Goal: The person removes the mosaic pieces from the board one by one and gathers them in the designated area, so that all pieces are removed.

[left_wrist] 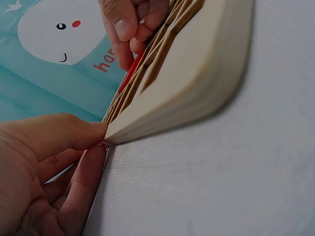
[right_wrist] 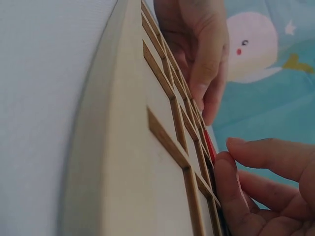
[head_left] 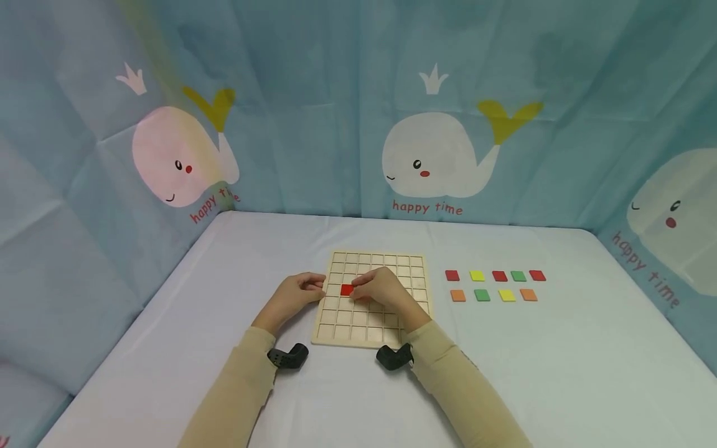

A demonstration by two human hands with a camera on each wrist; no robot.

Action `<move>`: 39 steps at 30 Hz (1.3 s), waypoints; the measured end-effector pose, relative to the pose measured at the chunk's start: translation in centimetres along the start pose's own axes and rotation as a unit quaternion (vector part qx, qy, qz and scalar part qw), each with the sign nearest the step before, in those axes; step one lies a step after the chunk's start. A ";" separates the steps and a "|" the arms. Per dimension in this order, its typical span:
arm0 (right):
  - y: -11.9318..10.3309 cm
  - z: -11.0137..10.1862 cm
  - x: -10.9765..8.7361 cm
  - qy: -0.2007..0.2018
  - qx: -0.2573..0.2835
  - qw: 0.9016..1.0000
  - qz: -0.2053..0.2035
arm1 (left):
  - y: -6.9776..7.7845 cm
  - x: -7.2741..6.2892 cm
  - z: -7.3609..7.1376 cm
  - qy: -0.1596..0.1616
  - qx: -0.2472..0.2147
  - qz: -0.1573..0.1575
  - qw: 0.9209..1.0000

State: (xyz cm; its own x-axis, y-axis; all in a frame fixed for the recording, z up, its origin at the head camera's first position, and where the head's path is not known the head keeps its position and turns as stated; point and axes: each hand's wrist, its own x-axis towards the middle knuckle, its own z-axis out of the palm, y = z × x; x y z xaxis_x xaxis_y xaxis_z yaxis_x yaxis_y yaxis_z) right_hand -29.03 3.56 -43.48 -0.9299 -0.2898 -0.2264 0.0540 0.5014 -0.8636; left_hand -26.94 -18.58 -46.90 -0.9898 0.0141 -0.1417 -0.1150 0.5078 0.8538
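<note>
A square wooden grid board (head_left: 351,335) lies on the white table, raised strips dividing it into cells. My left hand (head_left: 295,295) is at its left edge; in the left wrist view the thumb (left_wrist: 83,130) and a finger (left_wrist: 86,182) pinch that edge. One red square tile (head_left: 346,290) sits over a cell in the board's left part. My right hand (head_left: 386,291) reaches across the board, its thumb and forefinger at the right side of this tile, holding it. In the right wrist view the tile (right_wrist: 210,146) appears as a thin red edge beside the thumb tip.
Right of the board, loose square tiles lie in two rows: red (head_left: 452,275), yellow (head_left: 477,275), green (head_left: 518,275) and orange (head_left: 458,295) among them. A blue curtain (head_left: 313,124) printed with whales surrounds the table (head_left: 560,361) at the back and sides.
</note>
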 end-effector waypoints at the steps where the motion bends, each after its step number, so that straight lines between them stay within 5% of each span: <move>1: 0.0 0.0 0.0 0.000 0.005 1.000 -0.001 | 0.0 0.0 0.0 0.002 0.000 0.000 1.000; 22: -0.7 0.8 0.3 0.031 0.103 0.994 0.008 | 0.2 -0.1 -0.5 -0.005 0.002 -0.003 1.000; 39: 0.0 1.3 0.3 0.061 0.089 0.994 -0.015 | 0.0 -0.1 -0.1 -0.010 -0.006 -0.001 1.000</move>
State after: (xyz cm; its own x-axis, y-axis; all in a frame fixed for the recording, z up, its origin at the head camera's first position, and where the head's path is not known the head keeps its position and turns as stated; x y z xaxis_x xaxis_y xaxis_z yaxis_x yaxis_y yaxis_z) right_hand -28.82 2.38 -44.15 -0.9687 -0.1962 -0.1519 0.0785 0.3382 -0.9378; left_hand -26.90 -18.71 -46.85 -0.9875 0.0308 -0.1544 -0.1189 0.4971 0.8595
